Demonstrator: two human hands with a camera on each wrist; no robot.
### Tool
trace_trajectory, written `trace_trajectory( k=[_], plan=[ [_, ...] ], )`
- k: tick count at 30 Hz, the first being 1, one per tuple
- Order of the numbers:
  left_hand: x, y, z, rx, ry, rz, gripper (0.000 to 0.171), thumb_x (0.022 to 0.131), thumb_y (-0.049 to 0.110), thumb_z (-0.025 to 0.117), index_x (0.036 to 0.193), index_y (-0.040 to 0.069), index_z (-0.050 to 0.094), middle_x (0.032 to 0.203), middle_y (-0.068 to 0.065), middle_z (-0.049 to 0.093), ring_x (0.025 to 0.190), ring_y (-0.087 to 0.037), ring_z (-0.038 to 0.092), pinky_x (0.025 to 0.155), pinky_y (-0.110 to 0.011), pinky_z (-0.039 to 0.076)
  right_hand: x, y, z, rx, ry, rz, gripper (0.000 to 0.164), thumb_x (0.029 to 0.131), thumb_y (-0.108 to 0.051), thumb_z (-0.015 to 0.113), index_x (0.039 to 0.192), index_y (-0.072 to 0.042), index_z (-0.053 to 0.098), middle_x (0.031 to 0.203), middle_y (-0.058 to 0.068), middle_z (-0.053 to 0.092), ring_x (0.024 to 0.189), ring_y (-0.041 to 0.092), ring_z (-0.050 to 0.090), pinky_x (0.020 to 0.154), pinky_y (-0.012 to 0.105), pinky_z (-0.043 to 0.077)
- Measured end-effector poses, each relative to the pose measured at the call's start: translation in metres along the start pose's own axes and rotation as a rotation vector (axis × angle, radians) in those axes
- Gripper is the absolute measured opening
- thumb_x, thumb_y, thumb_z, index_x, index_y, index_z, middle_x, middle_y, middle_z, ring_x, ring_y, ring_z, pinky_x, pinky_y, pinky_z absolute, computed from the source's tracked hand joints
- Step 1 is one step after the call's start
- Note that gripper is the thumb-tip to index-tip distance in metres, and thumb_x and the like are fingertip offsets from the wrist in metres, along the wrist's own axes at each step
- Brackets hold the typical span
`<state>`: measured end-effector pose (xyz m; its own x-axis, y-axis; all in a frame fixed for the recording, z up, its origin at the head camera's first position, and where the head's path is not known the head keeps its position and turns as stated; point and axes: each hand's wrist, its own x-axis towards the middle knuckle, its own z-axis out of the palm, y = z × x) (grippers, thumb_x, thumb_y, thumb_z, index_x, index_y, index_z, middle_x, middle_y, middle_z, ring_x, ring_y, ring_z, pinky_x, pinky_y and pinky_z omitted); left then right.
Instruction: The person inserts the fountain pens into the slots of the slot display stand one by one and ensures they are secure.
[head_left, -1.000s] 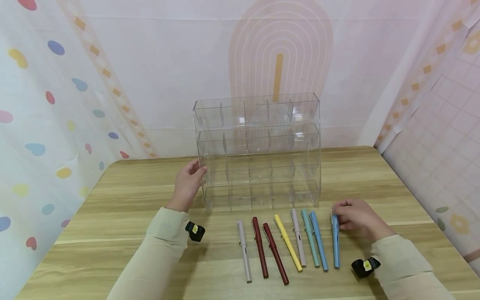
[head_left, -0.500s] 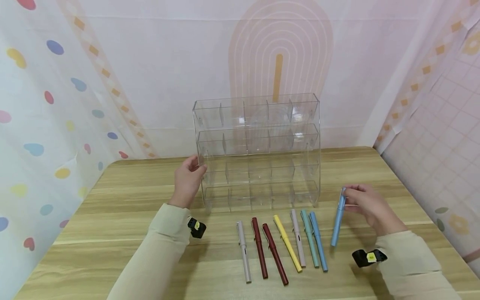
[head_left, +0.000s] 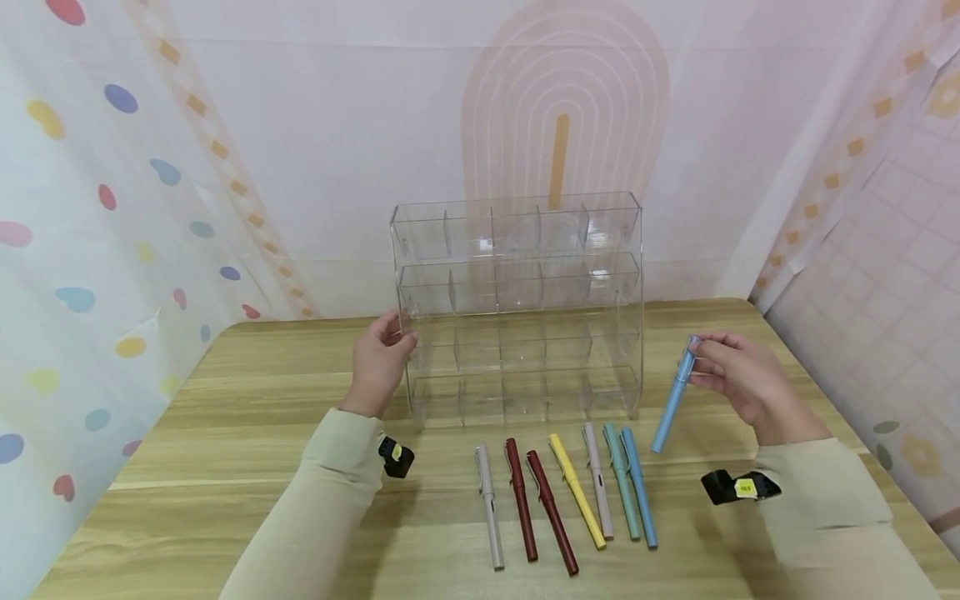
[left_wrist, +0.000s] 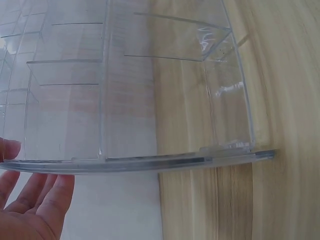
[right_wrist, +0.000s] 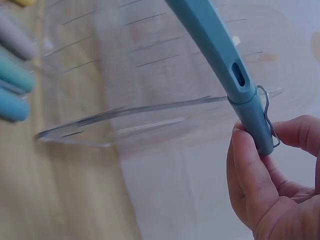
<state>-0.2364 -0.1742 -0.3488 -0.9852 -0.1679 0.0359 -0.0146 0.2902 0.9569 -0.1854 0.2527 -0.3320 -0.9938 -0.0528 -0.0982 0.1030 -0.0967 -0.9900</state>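
My right hand (head_left: 738,375) pinches a light blue fountain pen (head_left: 675,400) by its capped end, near the metal clip. The pen is tilted above the table, its barrel end pointing down and left. In the right wrist view the same pen (right_wrist: 215,50) shows an oval window in its barrel. My left hand (head_left: 378,362) grips the left side of a clear acrylic display rack (head_left: 517,287), thumb in front and fingers behind. Up close, the rack's side edge (left_wrist: 135,164) lies between thumb and fingers. The rack stands upright, with tiers split into compartments.
Several capped pens lie in a row before the rack: a grey pen (head_left: 490,508), two dark red ones, a yellow pen (head_left: 577,492), a pale purple pen (head_left: 597,482), a teal pen (head_left: 622,482) and a blue pen (head_left: 638,488). A patterned curtain (head_left: 337,150) hangs behind the wooden table (head_left: 247,467).
My right hand has lifted the light blue pen off the table and carried it up and away from me; the pen now tilts. My left hand stays at the rack's side.
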Motion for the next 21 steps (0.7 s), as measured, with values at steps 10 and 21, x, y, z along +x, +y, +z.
trace_trajectory(
  k=[10,21],
  plan=[
    [0.002,-0.002,0.002,0.009,0.012,-0.003,0.047,0.096,0.008,0.053,0.142,0.004,0.045,0.138,-0.014,0.052,0.122,-0.025,0.050,0.091,-0.033,0.047,0.011,-0.037,0.020,0.020,0.054,-0.092,0.014,0.095,-0.009,0.057,0.086,-0.016,0.065,0.077,-0.006,0.063,0.074,0.006,0.063,0.067,0.022,0.054],
    [0.002,-0.003,0.005,0.009,0.010,0.008,0.046,0.096,0.007,0.053,0.141,0.003,0.046,0.136,-0.016,0.053,0.120,-0.026,0.051,0.090,-0.032,0.047,0.025,-0.071,0.046,0.140,0.121,-0.160,0.008,0.094,-0.009,0.060,0.088,-0.010,0.065,0.075,-0.003,0.065,0.071,0.008,0.064,0.064,0.020,0.054]
  ],
)
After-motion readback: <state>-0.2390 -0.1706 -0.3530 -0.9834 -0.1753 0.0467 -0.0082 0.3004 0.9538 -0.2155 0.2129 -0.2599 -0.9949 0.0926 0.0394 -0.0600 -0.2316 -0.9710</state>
